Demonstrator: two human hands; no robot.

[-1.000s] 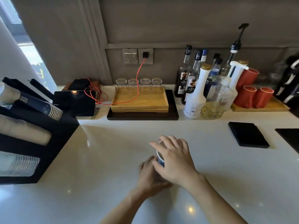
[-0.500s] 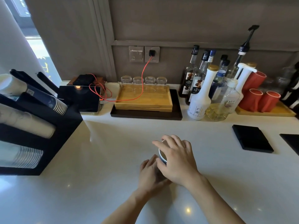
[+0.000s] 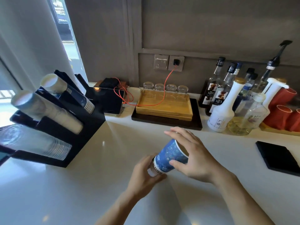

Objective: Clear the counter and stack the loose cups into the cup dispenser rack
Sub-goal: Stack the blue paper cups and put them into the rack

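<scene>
- I see a grey panelled wall point(image 3: 211, 26) behind the pale counter point(image 3: 65, 192).
- A bright window point(image 3: 68, 38) sits far left, beside a white curtain point(image 3: 29, 38).
- Glare spots the countertop.

A single wide-angle view, worn on the person's head, looks forward and down across the white bench point(image 3: 113, 184) toward the grey back wall. It sits close above the bench's near edge, with the black cup rack point(image 3: 78, 127) to its left and the wooden tray point(image 3: 164, 106) straight ahead by the wall. There is only this one view, so no part of the scene is shared with another
</scene>
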